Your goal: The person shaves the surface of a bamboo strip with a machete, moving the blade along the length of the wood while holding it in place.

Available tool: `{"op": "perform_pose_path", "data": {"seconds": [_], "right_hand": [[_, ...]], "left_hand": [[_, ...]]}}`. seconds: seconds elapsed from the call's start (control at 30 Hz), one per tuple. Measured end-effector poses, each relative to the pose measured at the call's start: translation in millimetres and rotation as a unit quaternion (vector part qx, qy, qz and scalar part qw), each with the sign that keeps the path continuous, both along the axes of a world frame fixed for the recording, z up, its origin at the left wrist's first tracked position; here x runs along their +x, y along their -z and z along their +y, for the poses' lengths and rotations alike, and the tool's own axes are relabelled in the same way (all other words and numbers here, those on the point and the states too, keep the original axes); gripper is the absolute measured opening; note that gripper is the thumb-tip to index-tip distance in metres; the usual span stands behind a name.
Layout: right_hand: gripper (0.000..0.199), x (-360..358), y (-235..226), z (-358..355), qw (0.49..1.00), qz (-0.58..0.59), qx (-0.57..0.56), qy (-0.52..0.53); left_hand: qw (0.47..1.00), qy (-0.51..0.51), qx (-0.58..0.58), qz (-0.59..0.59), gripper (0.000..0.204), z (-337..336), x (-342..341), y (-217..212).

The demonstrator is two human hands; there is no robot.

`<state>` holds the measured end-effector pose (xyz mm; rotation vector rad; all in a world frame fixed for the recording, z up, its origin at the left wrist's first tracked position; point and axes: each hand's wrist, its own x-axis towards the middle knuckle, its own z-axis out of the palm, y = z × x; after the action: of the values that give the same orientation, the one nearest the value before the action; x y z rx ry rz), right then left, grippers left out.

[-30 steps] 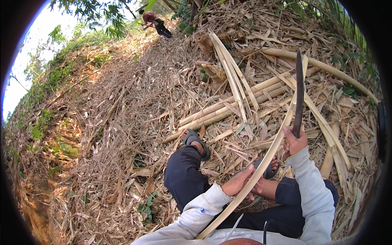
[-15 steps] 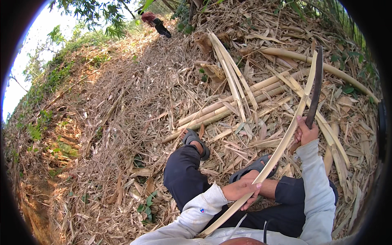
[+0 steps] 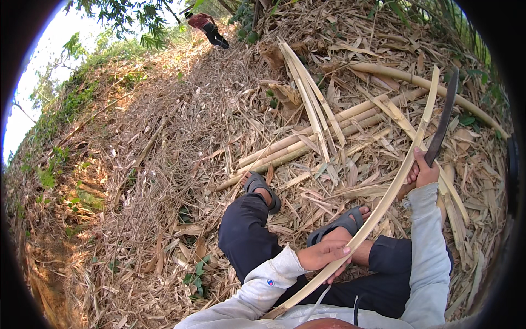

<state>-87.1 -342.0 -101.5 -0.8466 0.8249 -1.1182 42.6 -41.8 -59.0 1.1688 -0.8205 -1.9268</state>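
A long pale bamboo strip [image 3: 395,185] runs diagonally from my lap up to the far right, bending slightly along its length. My left hand [image 3: 324,256] grips its lower part, thumb on top and fingers underneath. My right hand [image 3: 424,171] is closed around the handle of a machete [image 3: 442,120], whose dark, slightly curved blade points up and away. The blade stands just right of the strip, with a gap between them toward the tips. The fingers of my right hand are close against the strip's edge; whether they also pinch it I cannot tell.
Cut bamboo poles [image 3: 307,143] lie on dry leaf litter ahead of my sandaled feet, with split strips [image 3: 309,93] leaning across them. More split pieces [image 3: 456,211] lie at the right. A stump [image 3: 285,96] stands beyond. Another person [image 3: 207,27] is far off at upper left.
My right hand and the machete have shifted slightly right, and the blade has tilted away from the strip. The strip's far end has moved right too. My left hand stays nearly in place.
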Motion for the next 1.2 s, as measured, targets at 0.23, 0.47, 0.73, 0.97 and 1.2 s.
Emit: {"op": "perform_pose_path", "data": {"seconds": [0.23, 0.47, 0.73, 0.97, 1.2], "right_hand": [[0.027, -3.0, -3.8, -1.1, 1.0, 0.002, 0.006, 0.013], [0.035, 1.6, -14.7, 5.1, 0.998, 0.042, 0.043, -0.001], [0.052, 14.3, 10.3, 26.2, 0.974, 0.167, -0.146, -0.05], [0.054, 21.4, -5.2, 94.4, 0.811, 0.33, -0.423, -0.234], [0.044, 21.8, -4.6, 133.4, 0.701, 0.336, -0.569, -0.27]], "left_hand": [[0.994, 0.097, -0.024, -0.045, 0.027, 0.3, -1.5, 0.6], [0.998, 0.018, 0.03, 0.044, 0.026, 2.2, -1.1, 3.6], [0.98, -0.176, 0.065, 0.072, 0.039, -3.7, 12.0, -5.7], [0.971, -0.222, 0.083, 0.031, 0.052, -8.4, 9.6, -22.6], [0.972, -0.223, 0.071, -0.024, 0.033, -1.7, 20.4, -5.5]]}}
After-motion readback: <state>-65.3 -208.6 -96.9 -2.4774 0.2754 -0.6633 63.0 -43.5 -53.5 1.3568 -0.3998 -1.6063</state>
